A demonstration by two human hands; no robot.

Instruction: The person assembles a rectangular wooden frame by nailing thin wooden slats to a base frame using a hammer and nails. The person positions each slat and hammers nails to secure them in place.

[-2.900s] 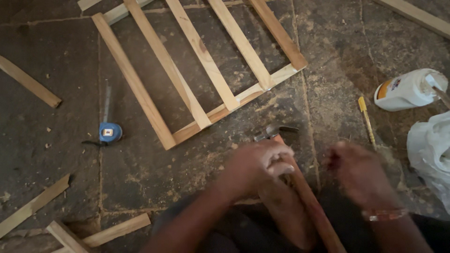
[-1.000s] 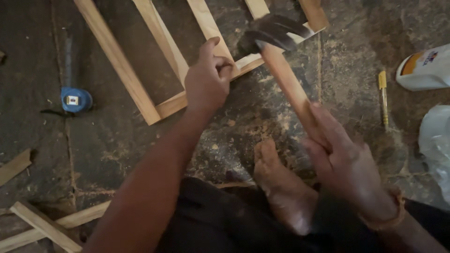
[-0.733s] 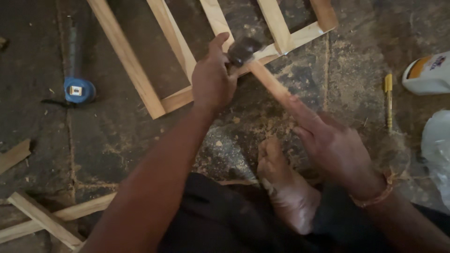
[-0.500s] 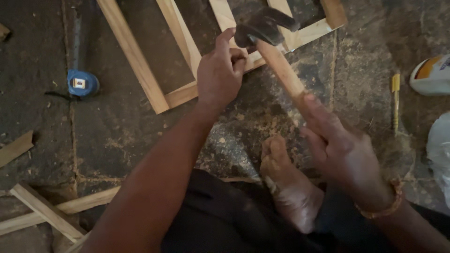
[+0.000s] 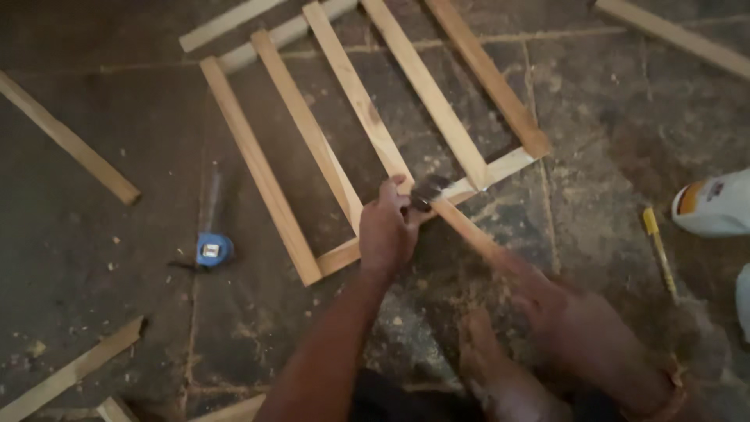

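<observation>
Item 1, hammer [image 5: 428,190]: wooden handle, dark metal head. Half a second ago I saw the head raised above the rail; now it is down at the near cross rail of the wooden frame [image 5: 312,141], just beside my left fingertips. I judge a blow has just landed, so the fastening at this joint is being driven further.

Item 2, right hand [image 5: 582,336]: blurred, fingers wrapped shut around the lower end of the handle.

Item 3, left hand [image 5: 387,230]: fingers curled and pinched at the rail where a slat meets it; whether they grip a nail I cannot tell.

Item 4, bare foot [image 5: 488,367]: on the floor between my arms.

Item 5, surroundings: blue tape measure [image 5: 213,248] left of the frame; yellow pencil [image 5: 660,250] and white bottle [image 5: 715,205] at right; loose wood strips [image 5: 70,141] scattered on the stone floor [image 5: 117,312].
</observation>
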